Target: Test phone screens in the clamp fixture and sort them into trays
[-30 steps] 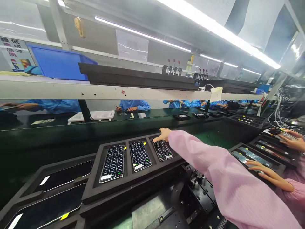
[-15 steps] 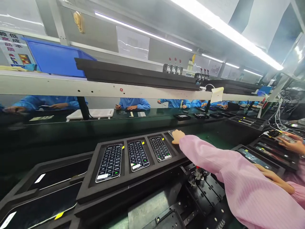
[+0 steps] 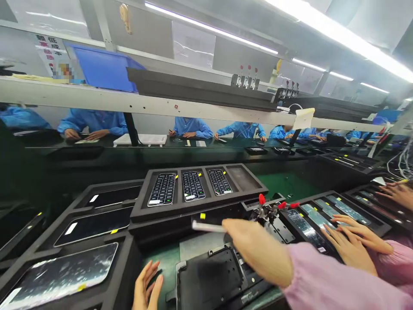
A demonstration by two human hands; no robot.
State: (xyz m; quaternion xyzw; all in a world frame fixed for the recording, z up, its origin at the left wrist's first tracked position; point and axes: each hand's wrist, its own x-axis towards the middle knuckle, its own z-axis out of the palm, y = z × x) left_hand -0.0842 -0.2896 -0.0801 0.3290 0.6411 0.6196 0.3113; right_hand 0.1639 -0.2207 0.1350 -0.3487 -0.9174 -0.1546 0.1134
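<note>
My right hand (image 3: pixel 254 245), blurred by motion, grips the end of a phone (image 3: pixel 209 226) seen nearly edge-on, a yellow tab sticking up from it. It is over a black fixture (image 3: pixel 209 275) with a shallow rectangular bed. My left hand (image 3: pixel 146 286) is at the bottom edge, left of the fixture, fingers apart and holding nothing that I can see. Behind them lies a black foam tray (image 3: pixel 190 208). Three phones with lit grid screens, one being the middle phone (image 3: pixel 192 186), sit in its slots; the fourth slot (image 3: pixel 243 178) is bare.
Dark-screened phones (image 3: pixel 93 226) lie in another foam tray on the left. At right, a co-worker's hands (image 3: pixel 351 245) rest over a tray of phones (image 3: pixel 306 224). Red-tipped toggle clamps (image 3: pixel 262 200) rise behind the fixture. A shelf beam (image 3: pixel 200 111) crosses ahead, with co-workers in blue beyond.
My right hand has drawn back from the tray's fourth slot toward me, bringing a phone over the fixture. My left hand has come into view at the bottom.
</note>
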